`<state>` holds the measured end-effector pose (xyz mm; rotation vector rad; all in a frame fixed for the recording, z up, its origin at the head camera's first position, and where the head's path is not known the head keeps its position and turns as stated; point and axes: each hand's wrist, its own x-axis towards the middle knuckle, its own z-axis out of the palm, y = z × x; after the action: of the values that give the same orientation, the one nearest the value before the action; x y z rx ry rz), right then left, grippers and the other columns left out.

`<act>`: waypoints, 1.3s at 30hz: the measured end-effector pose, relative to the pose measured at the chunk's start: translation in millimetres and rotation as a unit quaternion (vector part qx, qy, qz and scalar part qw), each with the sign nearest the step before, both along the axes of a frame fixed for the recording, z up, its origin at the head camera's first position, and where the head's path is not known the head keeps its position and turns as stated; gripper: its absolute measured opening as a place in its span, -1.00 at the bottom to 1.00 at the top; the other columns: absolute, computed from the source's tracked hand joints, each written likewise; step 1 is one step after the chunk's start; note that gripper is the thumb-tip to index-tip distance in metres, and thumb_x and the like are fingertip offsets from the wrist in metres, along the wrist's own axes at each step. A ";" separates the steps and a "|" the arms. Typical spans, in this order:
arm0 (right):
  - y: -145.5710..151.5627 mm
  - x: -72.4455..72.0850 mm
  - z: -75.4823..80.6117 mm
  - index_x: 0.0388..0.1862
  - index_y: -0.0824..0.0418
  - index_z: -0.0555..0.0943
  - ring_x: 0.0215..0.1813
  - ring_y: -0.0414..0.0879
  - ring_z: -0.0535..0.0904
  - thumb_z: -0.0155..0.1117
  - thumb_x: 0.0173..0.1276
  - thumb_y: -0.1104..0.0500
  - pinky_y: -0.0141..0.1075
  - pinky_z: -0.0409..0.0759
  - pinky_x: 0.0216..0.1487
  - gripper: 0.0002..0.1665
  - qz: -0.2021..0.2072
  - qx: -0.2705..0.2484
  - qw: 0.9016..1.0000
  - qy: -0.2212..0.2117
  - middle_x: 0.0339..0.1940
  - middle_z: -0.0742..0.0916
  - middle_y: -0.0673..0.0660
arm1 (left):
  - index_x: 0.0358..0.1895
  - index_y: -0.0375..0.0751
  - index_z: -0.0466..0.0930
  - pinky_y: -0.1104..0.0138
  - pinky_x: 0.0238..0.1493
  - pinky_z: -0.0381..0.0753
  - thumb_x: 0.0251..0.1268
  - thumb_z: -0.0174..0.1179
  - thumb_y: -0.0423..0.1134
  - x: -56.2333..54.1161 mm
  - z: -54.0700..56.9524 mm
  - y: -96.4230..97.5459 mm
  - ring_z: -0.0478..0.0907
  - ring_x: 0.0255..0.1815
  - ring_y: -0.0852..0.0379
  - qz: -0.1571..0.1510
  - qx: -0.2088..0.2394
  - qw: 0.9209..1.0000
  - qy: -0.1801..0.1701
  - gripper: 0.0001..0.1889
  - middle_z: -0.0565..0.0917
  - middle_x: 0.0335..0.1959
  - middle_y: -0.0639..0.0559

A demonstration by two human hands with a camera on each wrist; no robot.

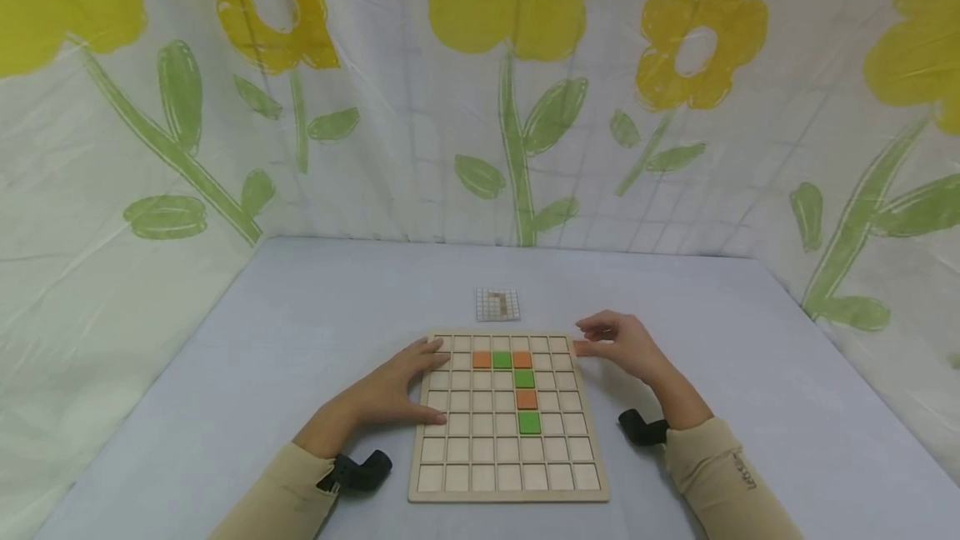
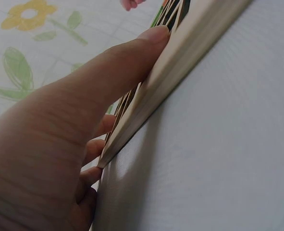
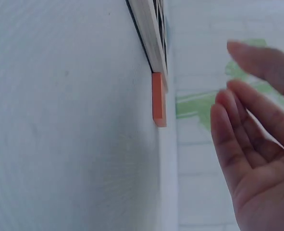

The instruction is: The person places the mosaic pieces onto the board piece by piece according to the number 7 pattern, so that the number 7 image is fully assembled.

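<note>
A wooden grid board (image 1: 509,496) lies flat on the table, with several orange and green square tiles in its cells. They form a row near the top, including a green tile (image 1: 502,360), and a column down to a lower green tile (image 1: 529,422). My left hand (image 1: 386,390) rests on the board's left edge, thumb and fingers spread, fingertips on the rim and outer cells. At the upper right corner, a loose orange tile (image 3: 158,100) sits on the table against the board's side. Beside it is my right hand (image 1: 626,347), fingers loosely bent and nothing visible between them.
A small card (image 1: 497,304) with a printed grid pattern lies behind the board. The table has a pale cloth (image 1: 337,298), and a flower-printed curtain (image 1: 390,148) hangs around its back and sides. Each wrist carries a black camera (image 1: 365,471).
</note>
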<state>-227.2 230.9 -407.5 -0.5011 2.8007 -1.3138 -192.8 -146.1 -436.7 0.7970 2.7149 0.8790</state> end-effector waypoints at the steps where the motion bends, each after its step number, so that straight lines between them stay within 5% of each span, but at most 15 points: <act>1: 1.3 -0.7 -1.2 -0.03 0.38 0.60 -0.09 0.01 0.62 0.39 0.13 0.19 -0.25 0.62 -0.06 -0.56 -0.012 -0.001 1.000 -0.004 -0.11 0.68 0.29 | 0.35 -0.06 0.29 -0.08 0.45 0.02 -0.19 0.35 0.30 -0.1 -0.1 0.0 -0.10 0.52 -0.13 0.000 0.000 1.000 0.000 -0.04 0.11 0.48 -0.05; 10: 15.1 -6.0 -16.3 0.07 0.38 0.54 0.07 0.18 0.57 0.36 0.17 0.18 -0.05 0.59 0.07 -0.50 -0.041 0.013 0.998 -0.042 0.02 0.64 0.33 | 0.34 -0.08 0.30 -0.09 0.45 0.03 -0.19 0.36 0.29 -0.2 -0.1 -0.1 -0.10 0.52 -0.15 -0.004 0.004 1.000 0.002 -0.04 0.11 0.48 -0.07; 19: 17.9 -8.2 -24.1 -0.01 0.37 0.59 0.05 0.17 0.58 0.39 0.13 0.22 0.00 0.55 0.11 -0.56 -0.012 0.038 0.999 -0.008 -0.04 0.66 0.28 | 0.34 -0.07 0.30 -0.08 0.45 0.03 -0.19 0.36 0.29 0.5 1.1 0.8 -0.09 0.52 -0.14 0.000 -0.003 1.000 0.005 -0.05 0.12 0.48 -0.06; 39: 11.0 -3.0 -17.9 -0.16 0.32 0.64 -0.04 0.09 0.60 0.36 0.14 0.27 -0.06 0.59 0.00 -0.73 -0.023 0.085 0.996 -0.017 -0.15 0.70 0.21 | 0.34 -0.06 0.31 -0.08 0.45 0.02 -0.20 0.38 0.26 2.3 3.0 1.8 -0.09 0.52 -0.13 0.008 -0.003 1.000 -0.001 -0.05 0.12 0.48 -0.05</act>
<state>-230.2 241.9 -425.4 -0.4083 2.8780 -1.0659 -190.6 -144.3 -433.7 0.7746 2.7244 0.8745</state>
